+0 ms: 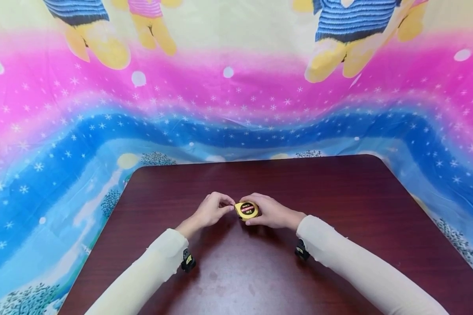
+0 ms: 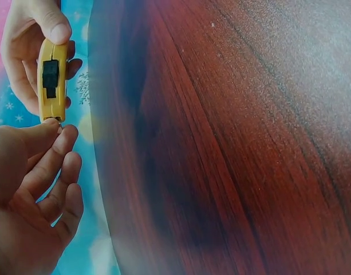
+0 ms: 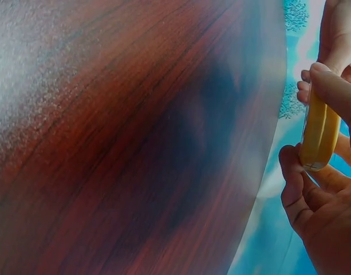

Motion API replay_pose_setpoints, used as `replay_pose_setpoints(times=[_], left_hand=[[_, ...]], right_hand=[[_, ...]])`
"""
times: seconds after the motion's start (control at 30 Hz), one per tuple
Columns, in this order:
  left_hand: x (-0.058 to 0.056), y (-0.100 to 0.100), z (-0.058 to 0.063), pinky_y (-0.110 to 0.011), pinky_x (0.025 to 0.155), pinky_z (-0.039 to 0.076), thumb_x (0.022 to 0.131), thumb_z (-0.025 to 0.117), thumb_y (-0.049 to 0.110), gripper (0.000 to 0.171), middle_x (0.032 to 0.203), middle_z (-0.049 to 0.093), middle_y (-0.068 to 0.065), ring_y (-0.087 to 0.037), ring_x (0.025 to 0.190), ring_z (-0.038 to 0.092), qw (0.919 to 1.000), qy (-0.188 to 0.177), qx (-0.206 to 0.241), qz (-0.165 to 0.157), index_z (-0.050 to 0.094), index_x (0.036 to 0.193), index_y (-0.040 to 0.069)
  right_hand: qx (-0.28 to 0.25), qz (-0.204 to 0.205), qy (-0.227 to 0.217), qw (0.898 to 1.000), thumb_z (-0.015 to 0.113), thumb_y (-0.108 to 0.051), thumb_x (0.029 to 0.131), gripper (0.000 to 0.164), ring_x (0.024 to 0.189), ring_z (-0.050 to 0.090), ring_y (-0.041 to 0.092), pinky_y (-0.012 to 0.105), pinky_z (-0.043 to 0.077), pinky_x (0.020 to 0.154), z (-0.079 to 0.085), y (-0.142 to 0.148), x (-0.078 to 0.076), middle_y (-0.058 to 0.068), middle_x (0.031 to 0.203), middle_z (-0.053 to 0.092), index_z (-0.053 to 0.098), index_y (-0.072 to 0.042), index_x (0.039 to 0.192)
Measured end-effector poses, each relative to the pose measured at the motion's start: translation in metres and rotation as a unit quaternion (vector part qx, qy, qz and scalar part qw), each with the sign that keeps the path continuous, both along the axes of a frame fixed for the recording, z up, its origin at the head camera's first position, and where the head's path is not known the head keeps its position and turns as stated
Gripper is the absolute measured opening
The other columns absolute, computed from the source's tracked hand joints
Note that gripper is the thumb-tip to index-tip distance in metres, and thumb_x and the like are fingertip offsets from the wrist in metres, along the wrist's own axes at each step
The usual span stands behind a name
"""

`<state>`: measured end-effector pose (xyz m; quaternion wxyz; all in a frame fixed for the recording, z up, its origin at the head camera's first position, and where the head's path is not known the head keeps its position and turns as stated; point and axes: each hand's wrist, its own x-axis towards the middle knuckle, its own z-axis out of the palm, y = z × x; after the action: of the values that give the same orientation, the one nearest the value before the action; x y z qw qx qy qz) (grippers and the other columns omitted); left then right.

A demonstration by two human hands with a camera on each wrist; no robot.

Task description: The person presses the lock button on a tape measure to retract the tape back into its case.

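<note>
A yellow tape measure (image 1: 247, 211) with a black and red label is held above the table. My right hand (image 1: 273, 212) grips its case between thumb and fingers. Thumb and index finger of my left hand (image 1: 212, 209) pinch the tape's end at the mouth of the case, and the end itself is hidden behind the fingertips. In the left wrist view a black lock slider (image 2: 50, 75) shows on the case's narrow side. The left hand's other fingers are loosely bent. The right wrist view shows the plain back edge of the yellow case (image 3: 319, 134).
Under the hands lies a dark reddish-brown wooden table (image 1: 236, 271) with rounded far corners. Behind and beside it hangs a pink and blue printed cloth (image 1: 236, 100). Each sleeve has a small black device at the wrist (image 1: 188, 260).
</note>
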<state>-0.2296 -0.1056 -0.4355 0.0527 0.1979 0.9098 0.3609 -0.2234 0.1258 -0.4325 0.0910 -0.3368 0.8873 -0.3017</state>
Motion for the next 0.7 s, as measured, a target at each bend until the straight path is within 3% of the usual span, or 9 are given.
replay_pose_setpoints(times=[0.7], left_hand=[[0.0022, 0.0047, -0.0056, -0.032, 0.081, 0.056, 0.094, 0.071, 0.008, 0.012, 0.098, 0.079, -0.005, -0.014, 0.091, 0.070, 0.9999, 0.001, 0.005, 0.009, 0.079, 0.102, 0.010]], right_hand=[[0.011, -0.002, 0.013, 1.000, 0.081, -0.024, 0.087, 0.062, 0.112, 0.058, 0.016, 0.039, 0.049, 0.099, -0.0016, -0.0020, 0.0022, 0.005, 0.129, 0.062, 0.055, -0.008, 0.141]])
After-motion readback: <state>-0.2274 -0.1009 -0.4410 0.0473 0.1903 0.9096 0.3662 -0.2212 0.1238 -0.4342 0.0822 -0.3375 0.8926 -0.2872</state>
